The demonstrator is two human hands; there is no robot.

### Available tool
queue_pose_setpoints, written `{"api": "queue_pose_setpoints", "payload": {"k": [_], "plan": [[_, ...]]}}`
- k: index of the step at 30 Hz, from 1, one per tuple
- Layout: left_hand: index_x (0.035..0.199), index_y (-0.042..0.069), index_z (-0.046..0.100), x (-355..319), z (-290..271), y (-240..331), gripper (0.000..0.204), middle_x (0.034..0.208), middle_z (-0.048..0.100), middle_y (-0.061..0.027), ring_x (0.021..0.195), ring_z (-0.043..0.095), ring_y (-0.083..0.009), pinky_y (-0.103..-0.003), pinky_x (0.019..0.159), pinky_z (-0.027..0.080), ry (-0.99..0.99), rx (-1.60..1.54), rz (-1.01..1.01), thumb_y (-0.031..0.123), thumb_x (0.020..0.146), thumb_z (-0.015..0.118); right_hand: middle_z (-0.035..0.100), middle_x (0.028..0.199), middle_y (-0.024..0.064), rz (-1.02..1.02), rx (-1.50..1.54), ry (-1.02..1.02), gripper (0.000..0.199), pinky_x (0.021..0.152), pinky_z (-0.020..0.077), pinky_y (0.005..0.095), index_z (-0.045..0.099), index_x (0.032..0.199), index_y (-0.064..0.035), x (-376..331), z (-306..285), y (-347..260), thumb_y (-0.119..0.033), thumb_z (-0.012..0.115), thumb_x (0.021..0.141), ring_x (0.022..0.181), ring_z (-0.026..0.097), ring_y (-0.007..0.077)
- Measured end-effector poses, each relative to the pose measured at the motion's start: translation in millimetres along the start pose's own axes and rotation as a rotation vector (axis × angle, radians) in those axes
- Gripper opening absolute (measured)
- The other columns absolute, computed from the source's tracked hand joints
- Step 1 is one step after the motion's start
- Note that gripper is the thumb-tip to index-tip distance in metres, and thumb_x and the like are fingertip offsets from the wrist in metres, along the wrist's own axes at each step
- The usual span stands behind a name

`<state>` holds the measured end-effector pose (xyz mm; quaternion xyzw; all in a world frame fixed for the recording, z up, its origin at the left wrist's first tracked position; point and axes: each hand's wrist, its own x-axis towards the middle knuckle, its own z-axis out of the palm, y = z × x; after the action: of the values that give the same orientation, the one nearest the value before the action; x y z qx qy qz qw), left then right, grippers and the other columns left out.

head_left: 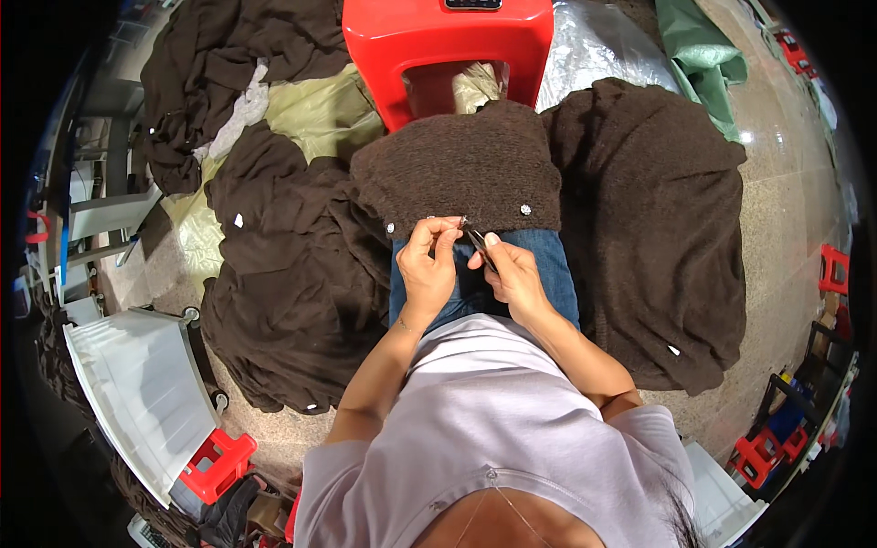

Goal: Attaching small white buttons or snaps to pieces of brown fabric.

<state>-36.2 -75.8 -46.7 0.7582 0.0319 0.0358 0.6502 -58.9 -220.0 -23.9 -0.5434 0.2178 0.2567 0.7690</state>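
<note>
A dark brown knitted garment (461, 169) lies folded across my lap, over blue jeans. Along its near edge sit sparkly round buttons, one (525, 210) on the right and another (391, 227) on the left. Between them, my left hand (429, 269) pinches a small shiny button (464, 221) at the edge with thumb and forefinger. My right hand (516, 279) is closed around a slim dark hand tool (481, 245); its tip reaches the pinched spot. Whether the tool is snips or pliers I cannot tell.
Heaped brown knitwear (283, 274) lies to my left, and another pile (658, 237) rises on my right. Ahead stands a red plastic stool (448, 41) with a dark device on top. A white bin (146, 393) is at the lower left. Yellowish sheeting (320, 119) covers some floor.
</note>
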Motion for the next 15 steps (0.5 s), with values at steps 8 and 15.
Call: {"api": "queue_pose_setpoints", "payload": {"k": [8,15], "plan": [[0.098,0.000,0.056,-2.6,-2.9,0.0,0.004,0.109,0.066,-0.0143,0.087,0.066,-0.0124,-0.020,0.065,0.049,-0.045,-0.124,-0.071,0.003,0.097,0.055,0.041,0.051,-0.0069,-0.075,-0.076,0.067,0.045,0.042,0.0215,0.0237,0.064,0.071,-0.0033,12.0,7.8,-3.5,-0.037,0.052,0.100,0.045,0.030,0.0020],[0.097,0.001,0.056,-0.6,-1.9,-2.5,0.003,0.107,0.067,-0.0131,0.082,0.064,-0.0108,-0.020,0.065,0.048,-0.023,-0.177,-0.052,0.004,0.097,0.055,0.035,0.049,-0.0093,-0.171,-0.190,0.094,0.044,0.039,0.0165,0.0222,0.062,0.073,-0.0063,11.9,1.9,7.5,-0.041,0.054,0.099,0.042,0.025,0.0013]]}}
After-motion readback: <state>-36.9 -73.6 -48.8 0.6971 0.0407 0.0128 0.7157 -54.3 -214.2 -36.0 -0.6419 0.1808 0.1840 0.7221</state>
